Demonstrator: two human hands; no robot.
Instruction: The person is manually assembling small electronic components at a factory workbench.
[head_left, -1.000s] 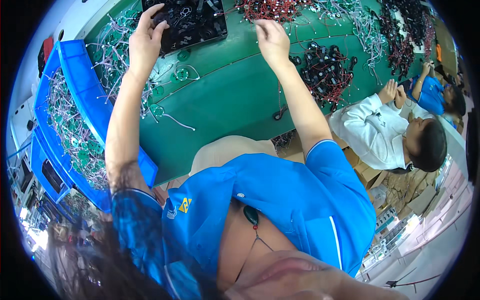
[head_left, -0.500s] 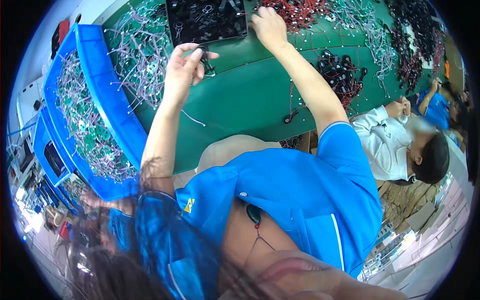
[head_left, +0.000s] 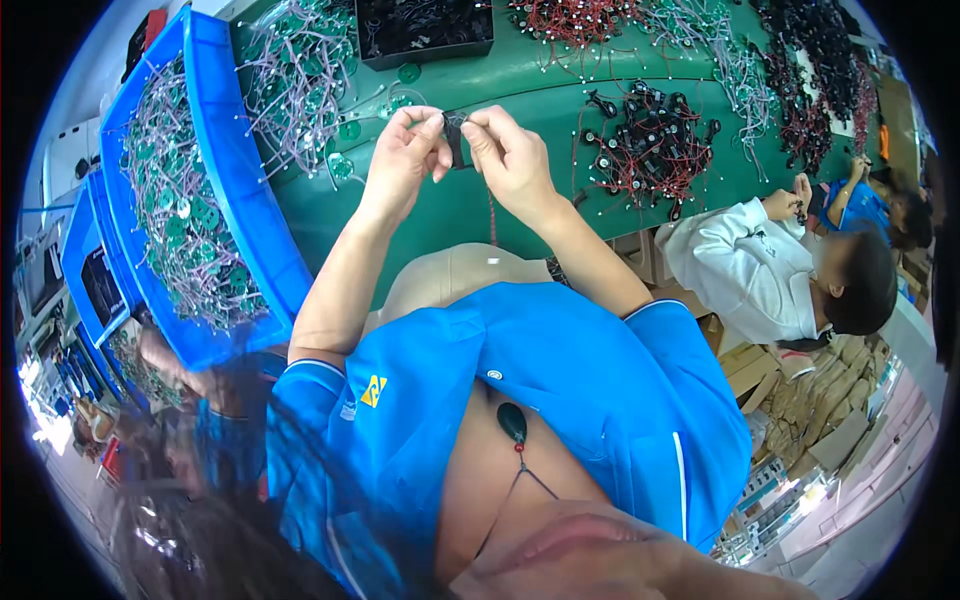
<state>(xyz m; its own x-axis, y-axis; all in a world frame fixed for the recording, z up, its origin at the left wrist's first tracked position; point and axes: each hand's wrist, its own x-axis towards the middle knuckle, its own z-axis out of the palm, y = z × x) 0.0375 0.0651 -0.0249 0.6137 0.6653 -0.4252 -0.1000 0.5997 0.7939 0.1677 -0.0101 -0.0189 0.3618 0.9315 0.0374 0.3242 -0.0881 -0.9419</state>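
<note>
My left hand (head_left: 408, 160) pinches a small black plastic part (head_left: 457, 150) over the green table. My right hand (head_left: 512, 165) is closed against the other side of that part, thumb and fingertips together. From beneath my right hand a thin red wire (head_left: 492, 218) hangs toward the table's near edge. What sits at the wire's upper end is hidden by the fingers. A black tray (head_left: 425, 50) of similar black parts stands just beyond my hands.
At left stands a blue bin (head_left: 225, 165) filled with green discs and pale wires. More wired discs (head_left: 300, 90) lie beside it. Red-wired black parts (head_left: 650, 145) are heaped at right; red wires (head_left: 575, 20) lie beyond. A co-worker in a white top (head_left: 745, 265) sits at right.
My right hand has come back from the far red wires to meet my left hand, and a red wire now hangs from it. My left hand has moved right and slightly nearer with the black part.
</note>
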